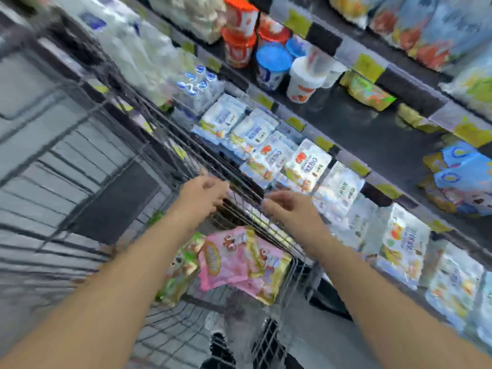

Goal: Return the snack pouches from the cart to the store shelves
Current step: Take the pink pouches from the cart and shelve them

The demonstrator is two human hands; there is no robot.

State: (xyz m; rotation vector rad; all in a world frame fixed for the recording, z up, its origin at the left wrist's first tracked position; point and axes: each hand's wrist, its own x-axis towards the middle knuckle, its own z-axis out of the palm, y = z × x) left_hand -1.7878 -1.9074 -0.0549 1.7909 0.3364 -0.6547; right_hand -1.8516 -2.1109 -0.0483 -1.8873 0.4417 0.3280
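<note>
Both my arms reach over the wire cart [165,166] at frame centre. My left hand [202,194] and right hand [290,209] hover empty, fingers loosely apart, holding nothing. The pink snack pouches [234,259] lie in the cart basket, lower centre, below my hands. White pouches [306,163] line the store shelves [372,134] at right.
</note>
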